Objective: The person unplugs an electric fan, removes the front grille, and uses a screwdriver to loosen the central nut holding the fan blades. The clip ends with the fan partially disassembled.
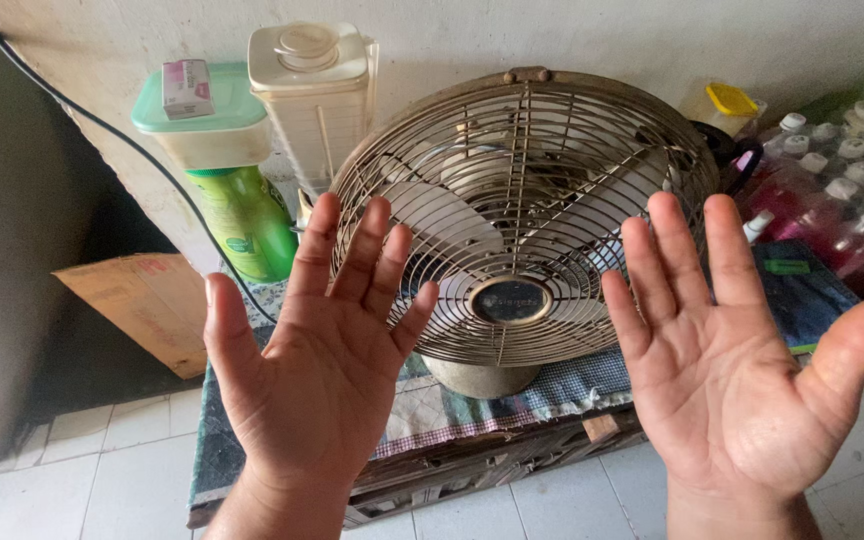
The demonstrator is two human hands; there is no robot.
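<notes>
Open gap between both raised palms, straight to fan (517,215). Green bottle (247,220) and jug (314,95) crowd its left; capped bottles (832,185) block right.

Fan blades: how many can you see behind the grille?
3: one blade left of the hub, one at the top, one at right. My open hands may hide more.

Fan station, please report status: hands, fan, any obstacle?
Left hand and right hand open, palms up, holding nothing. Fan upright on low table, untouched. Nothing between hands and fan.
</notes>
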